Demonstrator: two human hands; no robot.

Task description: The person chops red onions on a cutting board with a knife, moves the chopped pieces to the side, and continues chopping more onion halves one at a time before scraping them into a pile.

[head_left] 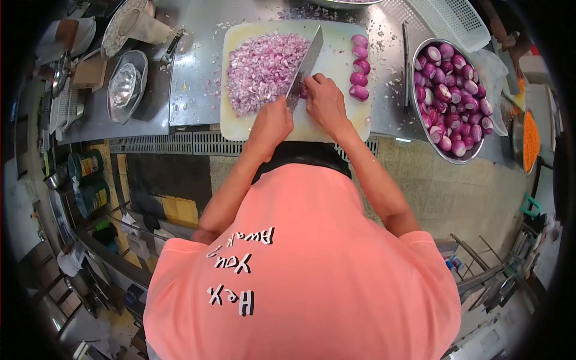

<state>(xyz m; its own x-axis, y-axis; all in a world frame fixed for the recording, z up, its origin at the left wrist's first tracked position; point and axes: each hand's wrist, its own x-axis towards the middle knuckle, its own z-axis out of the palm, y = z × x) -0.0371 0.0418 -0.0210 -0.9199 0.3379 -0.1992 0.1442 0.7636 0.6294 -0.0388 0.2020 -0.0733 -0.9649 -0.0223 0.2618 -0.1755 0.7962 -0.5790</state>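
Left hand [274, 125] clamped on knife [309, 59]; right hand [325, 103] pins onion [303, 92] alongside, apparently steadying it; chopped pile [262, 71] left of grip.

The person wore a salmon-pink top [360, 270] with short, loose sleeves, its fabric plain and softly creased. White lettering [231, 273] with black shadowed edges crossed one side in separate lines, the largest word seeming to start with an H. Below the hem sat something black [303, 155]. Forearms and both hands were bare.
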